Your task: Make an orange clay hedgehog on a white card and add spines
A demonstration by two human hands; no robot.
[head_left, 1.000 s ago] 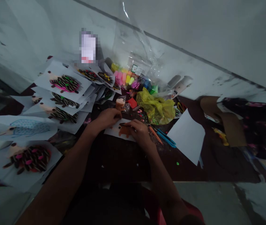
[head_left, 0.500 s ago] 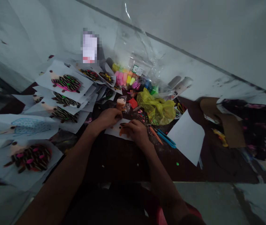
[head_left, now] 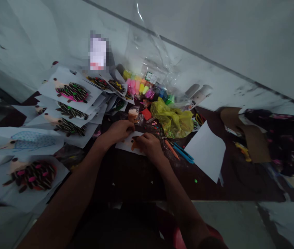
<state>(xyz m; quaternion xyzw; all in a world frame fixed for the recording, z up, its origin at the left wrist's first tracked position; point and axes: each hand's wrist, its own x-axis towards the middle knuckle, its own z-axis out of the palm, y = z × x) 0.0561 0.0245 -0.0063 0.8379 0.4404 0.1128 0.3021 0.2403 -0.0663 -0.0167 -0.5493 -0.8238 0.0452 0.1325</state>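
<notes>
A small white sheet of paper (head_left: 121,145) lies on the dark table, bearing an orange clay animal shape (head_left: 133,144) with dark pieces on it. At the sheet's upper left edge is my left hand (head_left: 119,132), its fingers curled and their tips together; what they hold, if anything, is hidden. My right hand (head_left: 150,145) rests over the sheet's right side, fingers bent and pinched at the orange shape. Whatever lies between those fingertips is too small and dark to name. Just beyond the sheet stand a clear wrapped packet of brown and cream clay (head_left: 133,114) and a red piece (head_left: 146,113).
Paper hedgehog pictures with seed spines (head_left: 71,91) pile up at the left. Colourful clay packets (head_left: 143,88) and a yellow plastic bag (head_left: 174,119) sit behind. To the right are an orange tool (head_left: 172,149), a blue tool (head_left: 183,153), blank paper (head_left: 206,152) and dark flowered cloth (head_left: 273,138).
The whole view shifts very slightly. Both hands keep nearly the same place on the sheet, with the right fingers moving only a little at the orange shape.
</notes>
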